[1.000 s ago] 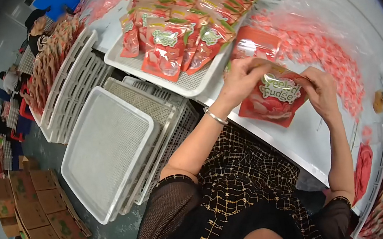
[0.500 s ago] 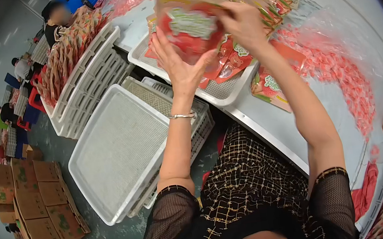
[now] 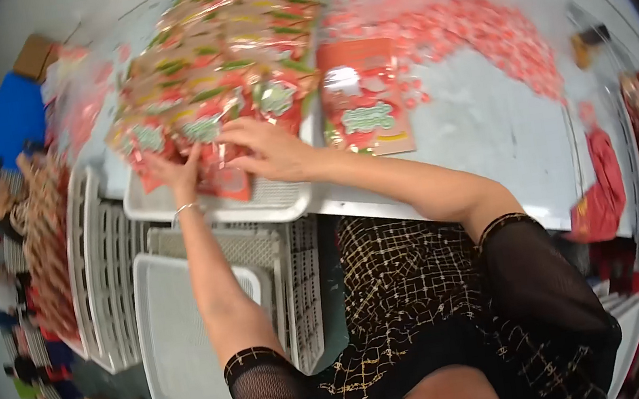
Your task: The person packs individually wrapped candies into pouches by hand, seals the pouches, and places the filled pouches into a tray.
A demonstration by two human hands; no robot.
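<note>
Red and brown printed pouches lie in overlapping rows over a white mesh tray at the table edge. My left hand rests at the front of the rows, thumb and fingers apart, touching the pouches there. To its right, my right hand reaches in from the side, its thumb parted from its fingers, over a pouch at the front. Neither hand lifts a pouch. A single pouch lies flat on the table, right of the tray.
Small pink wrapped pieces spread across the table's back right. A red plastic bag lies at the right edge. Stacked white trays stand below left, beside crates of filled pouches. Other people sit along the left.
The pouch held up between both hands is no longer raised; the hands are down at the front pouches. The view has turned, so the table appears shifted and the right side shows more.
</note>
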